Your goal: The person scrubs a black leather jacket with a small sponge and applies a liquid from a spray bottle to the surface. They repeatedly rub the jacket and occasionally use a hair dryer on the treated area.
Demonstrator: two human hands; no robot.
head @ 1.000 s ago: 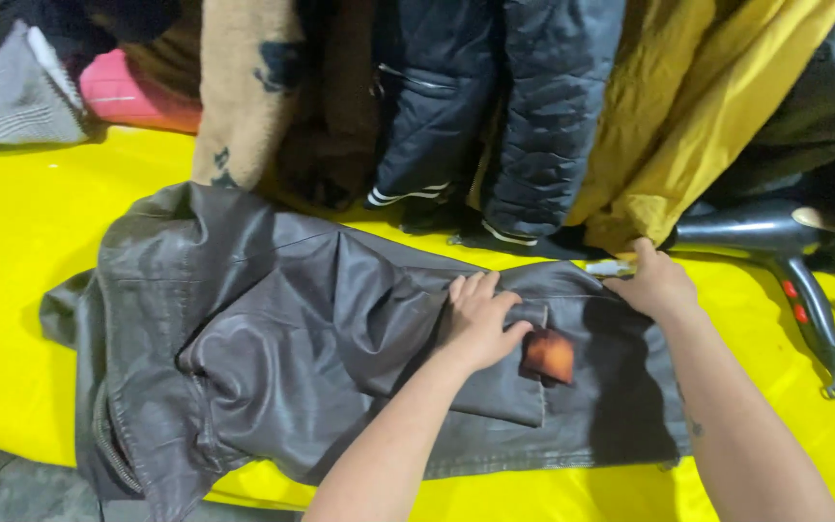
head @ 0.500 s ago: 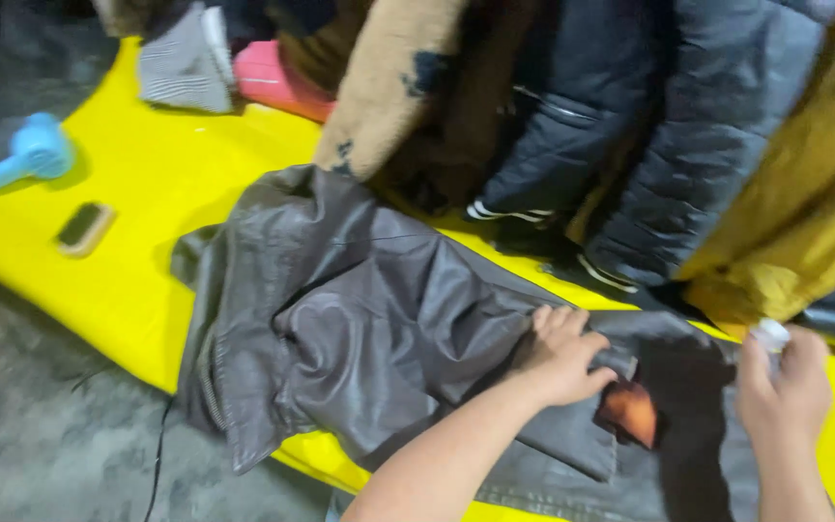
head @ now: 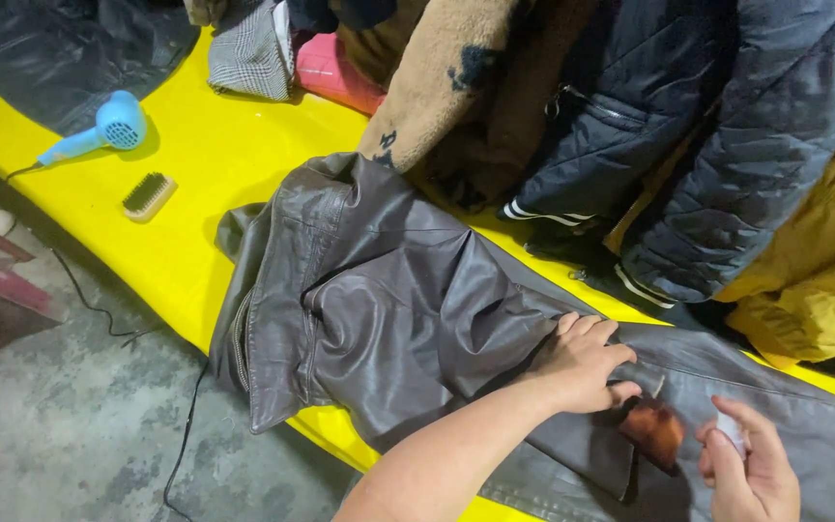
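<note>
Since half a second ago the view has swung further left, bringing the blue hairdryer (head: 99, 130) and the brush (head: 148, 195) fully into sight, while the right hand (head: 748, 469) has dropped closer to the jacket. That dark brown leather jacket (head: 388, 300) lies spread across the yellow bench (head: 195, 174), one edge hanging over the front. On it the left hand (head: 580, 362) presses flat, fingers spread, just beside a rust-coloured patch (head: 654, 432). The right hand is curled around a small white object (head: 730, 430), pinching it near the patch. Behind lie a tan fleece coat (head: 456, 87), navy quilted jackets (head: 688, 145) and a mustard garment (head: 814, 290).
</note>
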